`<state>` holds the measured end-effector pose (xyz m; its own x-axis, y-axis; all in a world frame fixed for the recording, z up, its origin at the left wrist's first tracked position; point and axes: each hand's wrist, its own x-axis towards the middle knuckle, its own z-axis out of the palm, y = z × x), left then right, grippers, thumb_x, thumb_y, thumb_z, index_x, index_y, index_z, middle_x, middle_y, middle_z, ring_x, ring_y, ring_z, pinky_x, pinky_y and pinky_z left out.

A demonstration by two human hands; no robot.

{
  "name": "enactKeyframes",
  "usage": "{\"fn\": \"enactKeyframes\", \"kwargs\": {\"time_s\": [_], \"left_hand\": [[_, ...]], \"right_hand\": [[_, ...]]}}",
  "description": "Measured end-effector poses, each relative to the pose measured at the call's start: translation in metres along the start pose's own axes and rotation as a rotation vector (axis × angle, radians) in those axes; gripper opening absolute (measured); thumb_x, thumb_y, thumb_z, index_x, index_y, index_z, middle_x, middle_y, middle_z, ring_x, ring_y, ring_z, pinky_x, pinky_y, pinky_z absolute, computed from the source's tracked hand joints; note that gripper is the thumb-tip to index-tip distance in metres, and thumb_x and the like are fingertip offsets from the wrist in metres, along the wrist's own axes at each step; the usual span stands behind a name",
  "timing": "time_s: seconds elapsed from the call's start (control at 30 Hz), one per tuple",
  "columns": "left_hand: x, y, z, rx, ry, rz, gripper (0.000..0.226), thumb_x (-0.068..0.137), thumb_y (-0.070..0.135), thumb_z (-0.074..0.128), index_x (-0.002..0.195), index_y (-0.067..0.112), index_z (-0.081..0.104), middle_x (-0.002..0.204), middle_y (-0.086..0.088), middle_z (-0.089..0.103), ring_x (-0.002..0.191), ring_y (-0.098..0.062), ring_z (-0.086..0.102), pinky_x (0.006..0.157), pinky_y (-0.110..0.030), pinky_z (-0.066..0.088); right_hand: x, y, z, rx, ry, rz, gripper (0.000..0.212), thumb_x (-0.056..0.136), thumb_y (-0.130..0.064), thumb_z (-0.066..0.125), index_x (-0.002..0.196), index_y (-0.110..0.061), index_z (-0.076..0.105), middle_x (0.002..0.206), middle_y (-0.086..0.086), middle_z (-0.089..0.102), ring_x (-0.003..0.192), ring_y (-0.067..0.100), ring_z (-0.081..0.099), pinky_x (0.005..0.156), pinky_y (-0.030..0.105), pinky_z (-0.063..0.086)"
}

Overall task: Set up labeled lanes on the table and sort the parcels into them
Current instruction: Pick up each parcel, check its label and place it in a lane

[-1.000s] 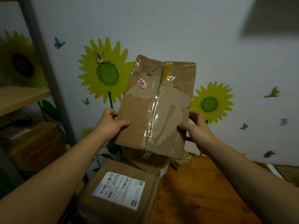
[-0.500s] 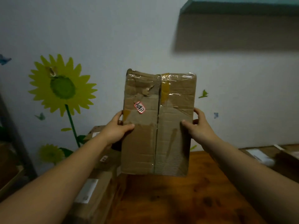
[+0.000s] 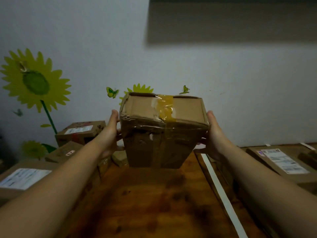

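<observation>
A worn brown cardboard parcel [image 3: 161,133] with clear and yellow tape hangs just above the far end of the wooden table [image 3: 154,203]. My left hand [image 3: 109,133] presses its left side and my right hand [image 3: 214,134] presses its right side. The box is upright, its taped end face up toward me. A white tape strip [image 3: 221,191] runs along the table to the right of the parcel, marking a lane edge. A flat parcel with a white shipping label [image 3: 281,162] lies beyond that strip on the right.
Several cardboard parcels are stacked at the left: one with a large white label [image 3: 22,179], one small brown one [image 3: 63,153] and one against the wall [image 3: 80,133]. A pale wall with sunflower stickers [image 3: 34,81] closes the back. A dark shelf [image 3: 231,19] hangs above right.
The parcel has come down from chest height toward the table and tipped, so its taped end faces me instead of its broad side. The view has swung right and down.
</observation>
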<state>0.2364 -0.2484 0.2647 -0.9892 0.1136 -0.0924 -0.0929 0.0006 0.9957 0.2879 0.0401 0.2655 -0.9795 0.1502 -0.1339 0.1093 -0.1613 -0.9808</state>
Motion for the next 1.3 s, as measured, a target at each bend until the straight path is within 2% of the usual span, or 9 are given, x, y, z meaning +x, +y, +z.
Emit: {"fn": "enactKeyframes", "kwargs": {"time_s": [0.2,0.37,0.43,0.5,0.63,0.73,0.83,1.13,1.3], "left_hand": [[-0.016,0.001,-0.003,0.083,0.059,-0.029,0.068,0.083,0.079,0.02,0.118,0.038,0.061,0.121,-0.003,0.061,0.113,-0.021,0.053,0.099,-0.044,0.037],[-0.024,0.007,-0.026,0.092,0.024,-0.095,0.091,0.072,0.088,0.021,0.111,0.018,0.065,0.1,-0.01,0.066,0.082,-0.026,0.06,0.075,-0.034,0.045],[-0.031,0.007,-0.033,0.042,-0.006,-0.126,0.098,0.065,0.091,0.033,0.117,0.014,0.064,0.11,-0.016,0.065,0.098,-0.032,0.062,0.087,-0.045,0.05],[-0.037,0.007,-0.035,0.007,-0.006,-0.095,0.083,0.074,0.078,0.048,0.124,0.013,0.06,0.119,-0.014,0.064,0.111,-0.031,0.059,0.1,-0.051,0.042],[-0.044,0.004,-0.034,-0.024,0.037,-0.027,0.069,0.069,0.045,0.068,0.128,0.014,0.052,0.123,-0.021,0.06,0.107,-0.035,0.061,0.09,-0.045,0.05],[-0.05,-0.005,-0.035,-0.07,0.058,-0.029,0.061,0.082,0.022,0.062,0.14,0.018,0.041,0.134,-0.017,0.05,0.113,-0.033,0.055,0.074,-0.037,0.052],[-0.055,-0.015,-0.035,-0.121,0.023,-0.037,0.059,0.087,0.001,0.05,0.143,0.013,0.035,0.13,-0.013,0.053,0.111,-0.028,0.054,0.078,-0.033,0.049],[-0.07,-0.015,-0.041,0.012,-0.033,-0.014,0.061,0.082,0.005,0.064,0.124,0.041,0.038,0.113,0.008,0.056,0.105,-0.024,0.056,0.081,-0.045,0.048],[-0.078,-0.027,-0.026,-0.041,-0.014,0.05,0.077,0.08,-0.014,0.057,0.131,0.037,0.03,0.132,0.004,0.046,0.107,-0.023,0.053,0.071,-0.038,0.049]], "right_hand": [[-0.021,0.002,-0.01,0.074,-0.113,-0.072,0.032,0.094,-0.031,0.037,0.117,-0.021,0.058,0.095,0.007,0.056,0.09,0.026,0.05,0.083,0.05,0.046],[-0.026,0.005,0.004,0.042,-0.06,-0.148,0.032,0.096,-0.048,0.039,0.106,-0.023,0.056,0.099,0.002,0.058,0.09,0.019,0.055,0.083,0.045,0.048],[-0.026,0.006,0.012,0.106,-0.045,-0.143,0.041,0.096,-0.054,0.035,0.096,-0.019,0.056,0.092,-0.001,0.058,0.082,0.016,0.055,0.075,0.036,0.044],[-0.024,0.009,0.019,0.149,-0.027,-0.119,0.049,0.09,-0.059,0.045,0.099,-0.013,0.059,0.104,0.004,0.063,0.098,0.023,0.06,0.084,0.039,0.043],[-0.026,0.014,0.03,0.14,-0.081,-0.055,0.042,0.092,-0.033,0.055,0.124,-0.007,0.057,0.12,0.021,0.062,0.104,0.033,0.062,0.082,0.04,0.053],[-0.028,0.015,0.028,0.037,-0.092,-0.063,0.044,0.091,-0.015,0.057,0.134,-0.015,0.048,0.12,0.011,0.06,0.11,0.03,0.059,0.1,0.05,0.045],[-0.031,0.016,0.028,-0.025,-0.081,-0.098,0.054,0.085,0.001,0.057,0.135,-0.017,0.045,0.125,0.002,0.055,0.111,0.027,0.056,0.099,0.053,0.045],[-0.055,0.026,0.023,-0.183,-0.189,-0.247,0.082,0.076,0.015,0.063,0.135,-0.033,0.035,0.14,-0.005,0.037,0.122,0.028,0.045,0.084,0.045,0.055],[-0.058,0.038,0.017,-0.214,-0.105,-0.309,0.087,0.074,0.016,0.067,0.137,-0.029,0.028,0.144,-0.004,0.032,0.127,0.019,0.038,0.081,0.028,0.05]]}}
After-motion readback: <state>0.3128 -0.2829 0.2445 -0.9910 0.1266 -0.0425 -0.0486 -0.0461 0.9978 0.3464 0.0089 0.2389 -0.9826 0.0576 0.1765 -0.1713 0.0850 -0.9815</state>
